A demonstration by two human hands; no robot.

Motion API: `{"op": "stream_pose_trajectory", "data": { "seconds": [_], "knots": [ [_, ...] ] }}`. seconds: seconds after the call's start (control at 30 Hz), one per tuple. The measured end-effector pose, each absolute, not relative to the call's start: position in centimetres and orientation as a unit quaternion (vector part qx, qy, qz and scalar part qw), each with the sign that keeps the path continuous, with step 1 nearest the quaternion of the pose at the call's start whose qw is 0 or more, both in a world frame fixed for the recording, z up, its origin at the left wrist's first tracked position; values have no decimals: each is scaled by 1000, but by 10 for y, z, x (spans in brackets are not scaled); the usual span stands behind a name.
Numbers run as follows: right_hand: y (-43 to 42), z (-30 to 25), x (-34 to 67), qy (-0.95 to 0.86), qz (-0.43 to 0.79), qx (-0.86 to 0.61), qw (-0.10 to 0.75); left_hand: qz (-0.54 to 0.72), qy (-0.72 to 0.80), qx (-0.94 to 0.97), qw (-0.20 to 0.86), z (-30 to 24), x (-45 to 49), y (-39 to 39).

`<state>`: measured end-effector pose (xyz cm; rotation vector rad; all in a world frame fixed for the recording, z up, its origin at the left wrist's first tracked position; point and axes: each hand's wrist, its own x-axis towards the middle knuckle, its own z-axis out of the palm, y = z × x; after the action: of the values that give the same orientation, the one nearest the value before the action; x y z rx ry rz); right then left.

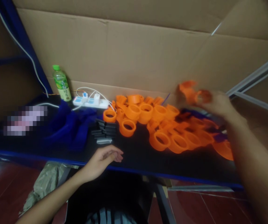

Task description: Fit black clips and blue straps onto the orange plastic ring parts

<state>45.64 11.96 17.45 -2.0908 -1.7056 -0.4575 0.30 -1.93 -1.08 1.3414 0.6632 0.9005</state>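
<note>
My right hand [214, 102] is raised above the right side of the dark table [136, 155], blurred by motion, with its fingers closed on an orange plastic ring piece [191, 91]. Below it lies a pile of several orange rings [162, 124] spread across the table. My left hand [104, 157] rests at the table's front edge with its fingers loosely curled and nothing visible in them. Just beyond that hand sits a stack of small black flat parts [104, 132].
A green-capped drink bottle [61, 82] stands at the back left beside a white power strip [90, 101] with cables. Blue cloth [70, 126] lies left of the black parts. Cardboard sheets [129, 53] wall off the back. A metal frame bar [257, 74] runs at the right.
</note>
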Motion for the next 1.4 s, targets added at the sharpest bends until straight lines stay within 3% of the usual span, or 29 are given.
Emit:
{"op": "stream_pose_trajectory", "data": {
  "seconds": [0.1, 0.17, 0.3, 0.43, 0.5, 0.6, 0.73, 0.87, 1.03, 1.4],
  "knots": [
    [94, 177, 420, -627, -151, -699, 309, 421, 253, 572, 657, -10, 2, -18],
    [63, 167, 376, -663, -24, -654, 363, 446, 226, 569, 653, -9, 3, -19],
    [-8, 127, 276, -803, 238, -491, 241, 530, 213, 537, 621, -9, 6, -27],
    [-35, 91, 218, -852, 335, -349, 201, 613, 262, 429, 610, -9, 3, -37],
    [-25, 81, 207, -858, 331, -332, 209, 642, 282, 390, 597, -6, -5, -38],
    [2, 67, 197, -868, 234, -378, 220, 655, 300, 378, 582, -1, -21, -33],
    [25, 43, 178, -904, 80, -391, 152, 655, 317, 368, 579, 0, -34, -22],
    [27, 29, 165, -916, 27, -386, 108, 653, 316, 375, 577, -1, -33, -18],
    [25, 30, 163, -899, 52, -409, 145, 641, 324, 399, 569, -2, -29, -19],
    [33, 72, 194, -791, 219, -446, 356, 583, 356, 454, 573, -8, -20, -22]
  ]
}}
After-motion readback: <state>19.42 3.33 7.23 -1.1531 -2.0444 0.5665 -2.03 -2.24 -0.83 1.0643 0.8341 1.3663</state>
